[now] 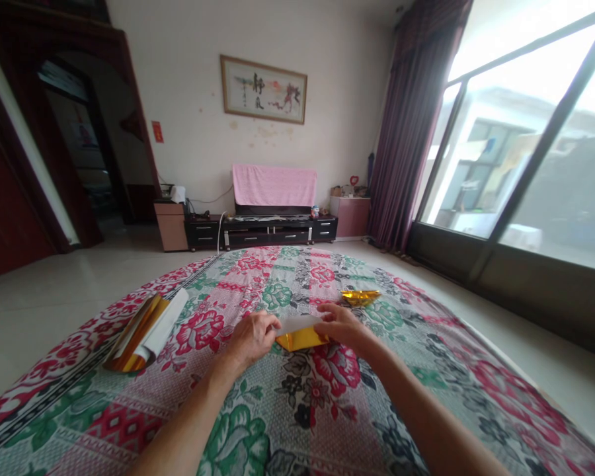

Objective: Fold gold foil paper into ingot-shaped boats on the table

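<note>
A partly folded sheet of gold paper with a white back lies between my hands on the flowered cloth. My left hand pinches its left end, fingers curled together. At the right end, my right hand has its thumb and fingers closed on the paper's edge. Beyond my right hand sits a folded gold paper piece, shaped like a small boat. Far to the left rests a loosely rolled stack of gold and white sheets.
The flowered cloth covers a wide rounded surface. Past its far edge stand a low black cabinet and a screen under a pink towel. Windows and a purple curtain are on the right, a doorway on the left.
</note>
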### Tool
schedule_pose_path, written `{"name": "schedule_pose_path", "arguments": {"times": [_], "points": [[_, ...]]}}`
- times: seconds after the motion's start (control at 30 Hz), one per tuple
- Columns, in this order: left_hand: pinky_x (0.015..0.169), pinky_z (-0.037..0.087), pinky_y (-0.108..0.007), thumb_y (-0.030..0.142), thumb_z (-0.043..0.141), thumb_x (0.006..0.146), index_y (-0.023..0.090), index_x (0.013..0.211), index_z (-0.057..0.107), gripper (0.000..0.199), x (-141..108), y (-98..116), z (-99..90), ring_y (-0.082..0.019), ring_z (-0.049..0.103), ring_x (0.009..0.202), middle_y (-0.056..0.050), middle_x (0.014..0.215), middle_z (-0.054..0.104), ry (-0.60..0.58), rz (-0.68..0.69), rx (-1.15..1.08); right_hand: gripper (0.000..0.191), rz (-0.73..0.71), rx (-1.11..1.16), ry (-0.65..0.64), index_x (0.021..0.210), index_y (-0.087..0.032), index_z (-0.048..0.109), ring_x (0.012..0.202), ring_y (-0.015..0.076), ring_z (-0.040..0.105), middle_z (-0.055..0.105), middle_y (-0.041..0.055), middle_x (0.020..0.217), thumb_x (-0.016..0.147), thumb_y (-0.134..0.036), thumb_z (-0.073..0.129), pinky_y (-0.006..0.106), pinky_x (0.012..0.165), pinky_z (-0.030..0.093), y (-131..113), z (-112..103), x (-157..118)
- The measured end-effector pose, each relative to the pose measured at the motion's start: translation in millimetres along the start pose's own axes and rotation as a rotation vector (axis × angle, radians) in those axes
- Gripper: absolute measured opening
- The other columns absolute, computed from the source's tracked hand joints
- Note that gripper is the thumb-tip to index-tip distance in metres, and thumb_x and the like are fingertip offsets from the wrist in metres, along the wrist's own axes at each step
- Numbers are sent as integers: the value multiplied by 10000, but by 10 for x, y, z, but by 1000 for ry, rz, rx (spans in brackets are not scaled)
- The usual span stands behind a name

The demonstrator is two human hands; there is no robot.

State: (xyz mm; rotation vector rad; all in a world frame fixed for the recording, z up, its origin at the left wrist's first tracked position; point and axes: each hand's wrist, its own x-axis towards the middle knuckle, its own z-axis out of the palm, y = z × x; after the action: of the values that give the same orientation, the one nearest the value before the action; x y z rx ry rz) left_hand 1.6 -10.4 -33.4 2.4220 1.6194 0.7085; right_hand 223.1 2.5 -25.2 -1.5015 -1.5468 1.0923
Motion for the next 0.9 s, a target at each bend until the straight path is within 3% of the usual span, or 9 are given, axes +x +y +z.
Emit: {"name": "schedule_pose_path", "arguments": {"times": [0.13, 0.27, 0.47, 0.67, 0.9], "points": [[721, 412, -236, 162, 496, 745, 219, 863, 673, 221, 4, -31, 26, -134, 558, 744, -19, 818, 622, 6, -1, -9, 430, -55, -177, -70, 1040, -136, 584, 587, 114, 560, 624, 10, 718, 612, -154, 616, 206, 508, 412, -3, -15, -9], [729, 416, -241, 184, 504, 755, 220, 864, 669, 201, 3, -49, 44, -135, 558, 747, -19, 815, 617, 18, 2, -25, 480, -62, -170, -119, 1087, -134, 574, 532, 97, 531, 603, -18, 634, 612, -178, 626, 198, 484, 387, -35, -52, -42], [728, 412, -240, 179, 495, 762, 219, 869, 666, 206, -10, -32, 34, -134, 552, 748, -21, 827, 615, 30, 22, -34, 424, -108, -152, -304, 1017, -161, 619, 511, 94, 520, 605, -22, 614, 593, -163, 637, 181, 443, 367, -90, -87, -89], [690, 398, -237, 168, 493, 748, 222, 875, 665, 221, -16, -24, 25, -127, 534, 698, -18, 810, 603, 34, 24, -11, 415, -202, -118, -304, 997, -180, 618, 600, 108, 548, 626, -8, 719, 585, -131, 606, 189, 514, 417, -55, -63, -91], [660, 402, -222, 148, 472, 741, 196, 869, 647, 221, -6, 12, 59, -119, 533, 671, -26, 790, 576, 130, 41, -27, 450, -126, 29, -244, 1044, -154, 585, 492, 82, 481, 570, -25, 617, 597, -124, 551, 184, 447, 370, -64, -10, -103]]}}
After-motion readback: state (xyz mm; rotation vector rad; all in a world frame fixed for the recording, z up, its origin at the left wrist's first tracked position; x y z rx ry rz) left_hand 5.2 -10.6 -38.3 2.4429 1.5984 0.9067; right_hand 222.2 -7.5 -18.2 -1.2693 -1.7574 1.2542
